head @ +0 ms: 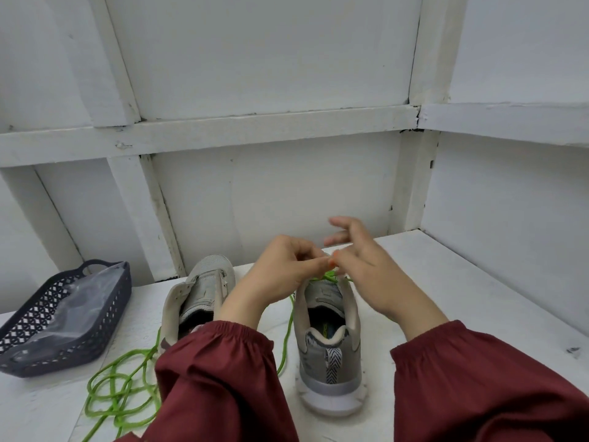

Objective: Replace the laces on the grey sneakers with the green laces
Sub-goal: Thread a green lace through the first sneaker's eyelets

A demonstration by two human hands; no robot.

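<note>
Grey sneaker (330, 349) was stood on bench (452, 301), heel toward wearer, long axis pointing away. Green lace (329, 276) was pinched above tongue by left hand (285, 271) and right hand (366, 272), fingertips meeting. Right hand's spare fingers were spread. Slack was trailed leftward.

Table (446, 298) as I view it: two sneakers side by side, heels toward me. These are the left sneaker (204, 291) and the right sneaker (328, 352). My left hand (283, 272) and right hand (366, 269) meet above the right sneaker's tongue, pinching its lace (330, 276). A coiled lace (118, 387) lies before the left sneaker, to its left; a basket (105, 314) — plastic bag (73, 301) inside — sits farther left. Wall (287, 193) behind.
</note>
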